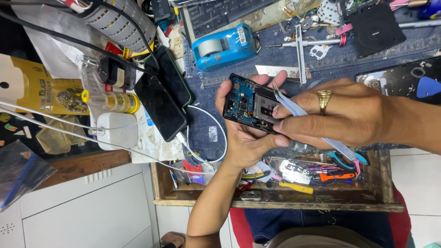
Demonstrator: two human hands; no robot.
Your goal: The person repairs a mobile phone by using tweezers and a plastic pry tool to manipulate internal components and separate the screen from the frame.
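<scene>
My left hand (243,142) holds an opened phone (245,105) with its back cover off, so the blue circuit board and camera parts show. My right hand (349,115), with a gold ring on one finger, pinches metal tweezers (287,103). Their tips rest on the upper right part of the phone's inside. Both hands hover over a denim mat (202,124) on the workbench.
A blue tape dispenser (223,46) and a keyboard (220,14) lie beyond the hands. Two black phones (161,108) and a white charger (117,131) with cables sit at left. A wooden tray (275,197) of small tools is nearest me. Another dark phone body (404,80) lies at right.
</scene>
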